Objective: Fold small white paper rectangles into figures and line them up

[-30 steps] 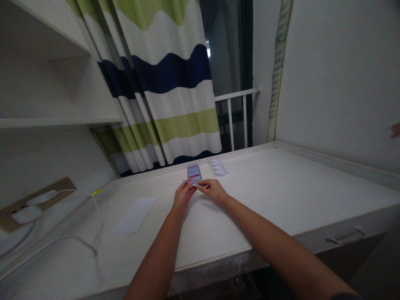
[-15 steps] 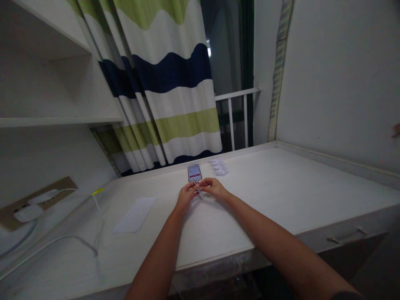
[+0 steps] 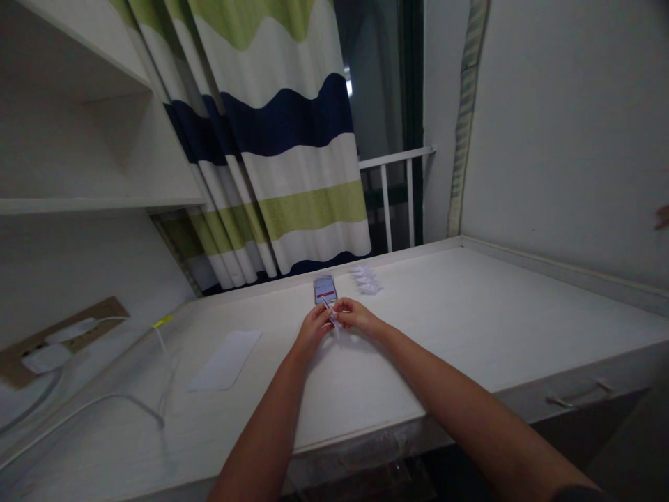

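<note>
My left hand (image 3: 312, 328) and my right hand (image 3: 355, 314) meet over the pale wooden desk (image 3: 428, 328), fingertips pinched together on a small folded piece of paper (image 3: 331, 315). The paper stands up between the fingers, nearly on edge. Just beyond it lies a phone (image 3: 324, 287) with a lit screen. A little cluster of small white folded paper pieces (image 3: 366, 277) rests to the phone's right.
A flat white sheet (image 3: 226, 359) lies on the desk to the left. White cables (image 3: 104, 404) run along the left side from a power strip (image 3: 47, 345). A striped curtain (image 3: 272, 139) hangs behind; shelves stand at left, a wall at right.
The paper lay flat and wide between my fingers a second ago; now it is turned up and narrower. Both hands have drawn slightly closer together.
</note>
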Demonstrator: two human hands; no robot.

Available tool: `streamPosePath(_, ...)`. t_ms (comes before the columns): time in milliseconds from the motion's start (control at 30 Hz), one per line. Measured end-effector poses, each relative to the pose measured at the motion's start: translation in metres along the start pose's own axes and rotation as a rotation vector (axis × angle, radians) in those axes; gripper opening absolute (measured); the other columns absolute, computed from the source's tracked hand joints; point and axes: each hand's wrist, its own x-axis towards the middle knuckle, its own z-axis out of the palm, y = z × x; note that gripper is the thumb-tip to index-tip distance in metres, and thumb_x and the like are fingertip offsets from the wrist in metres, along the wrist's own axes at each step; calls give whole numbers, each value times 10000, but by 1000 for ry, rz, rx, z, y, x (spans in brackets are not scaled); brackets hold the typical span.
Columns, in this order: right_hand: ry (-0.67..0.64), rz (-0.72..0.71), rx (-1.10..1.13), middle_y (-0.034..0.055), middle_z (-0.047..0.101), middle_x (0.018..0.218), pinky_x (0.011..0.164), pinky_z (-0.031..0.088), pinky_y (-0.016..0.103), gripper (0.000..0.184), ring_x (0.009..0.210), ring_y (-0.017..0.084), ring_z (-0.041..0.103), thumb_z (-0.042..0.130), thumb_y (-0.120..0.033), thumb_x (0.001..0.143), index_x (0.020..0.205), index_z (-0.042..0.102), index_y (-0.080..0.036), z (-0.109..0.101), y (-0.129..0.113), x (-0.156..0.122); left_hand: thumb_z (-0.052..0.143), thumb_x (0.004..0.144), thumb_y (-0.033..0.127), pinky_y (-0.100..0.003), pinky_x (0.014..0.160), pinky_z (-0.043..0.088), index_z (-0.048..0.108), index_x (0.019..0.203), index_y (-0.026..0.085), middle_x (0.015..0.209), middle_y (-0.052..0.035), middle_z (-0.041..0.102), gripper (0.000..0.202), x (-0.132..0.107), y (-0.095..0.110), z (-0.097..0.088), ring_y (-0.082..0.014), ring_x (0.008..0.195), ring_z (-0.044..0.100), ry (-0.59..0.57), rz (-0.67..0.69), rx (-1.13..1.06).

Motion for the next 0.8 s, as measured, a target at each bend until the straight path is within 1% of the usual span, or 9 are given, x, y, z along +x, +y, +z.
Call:
streamPosePath(100,-12,56,82,-65,472,536,455,312,192,287,458,51,412,679,-306,552,705,483,-161,1,-2,-2,695,564,312,-270,640,432,584,783,158,763,-30,613,289,-1,2,2,-131,663,570,3,-10,-14)
streamPosePath(267,-34,78,197,-29,545,659,552,381,212,301,560,67,487,700,-299,538,719,504,-159,-1,-1,-3,693,568,301,-259,638,429,591,811,147,817,-56,624,306,-3,4,3,-138,691,575,5,-18,-57)
streamPosePath(433,-9,97,237,-36,543,651,581,394,225,285,572,74,500,685,-303,554,722,497,-170,-2,2,-1,685,576,292,-259,631,429,581,819,144,782,-59,630,303,-3,5,2,-144,682,577,10,-32,-78)
streamPosePath(633,-27,106,285,-32,549,642,578,396,227,280,566,78,503,681,-282,544,719,493,-171,1,0,-2,680,574,268,-250,618,426,567,833,151,775,-45,625,306,-1,3,2,-129,655,571,11,-25,-113)
streamPosePath(800,10,91,264,-19,565,688,602,411,239,281,608,90,518,685,-293,538,713,501,-174,0,-2,-3,686,567,249,-268,679,425,586,874,158,844,-59,633,335,-1,2,0,-139,712,576,-32,-23,-85)
